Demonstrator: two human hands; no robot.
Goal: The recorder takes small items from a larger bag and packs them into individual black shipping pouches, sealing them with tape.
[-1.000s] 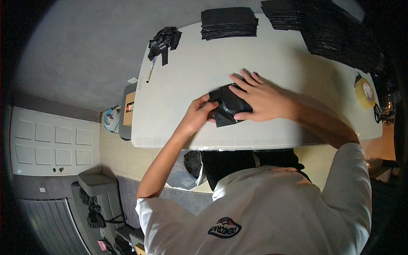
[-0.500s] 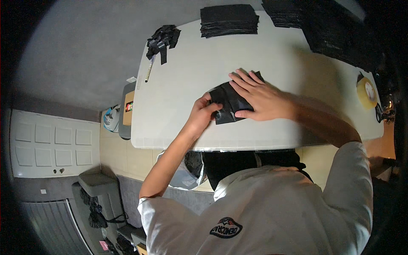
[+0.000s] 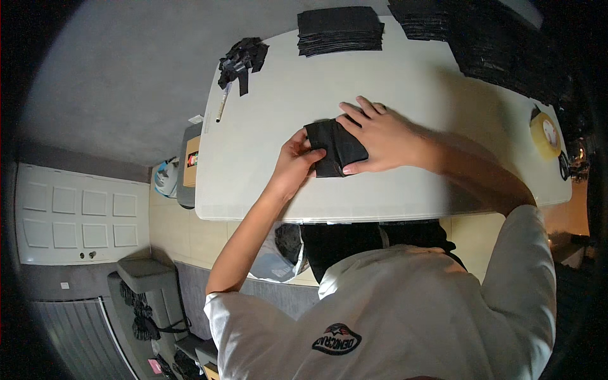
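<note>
A folded black plastic sheet (image 3: 330, 149) lies on the white table in front of me, creased down its middle. My left hand (image 3: 294, 162) grips its left edge, thumb on top and the other fingers partly hidden beneath. Across its right side my right hand (image 3: 382, 139) rests palm down, fingers spread, the thumb near the lower corner. That hand covers the sheet's right part.
Flat black plastic pieces form a neat stack (image 3: 340, 31) at the table's far edge; more black stacks (image 3: 500, 54) fill the far right. Black scraps (image 3: 242, 62) and a pen (image 3: 223, 102) lie far left. A tape roll (image 3: 545, 136) and scissors (image 3: 563, 166) sit at right.
The sheet is now narrower, its right part folded over or under my right hand. Both hands have shifted slightly left and away from me with it.
</note>
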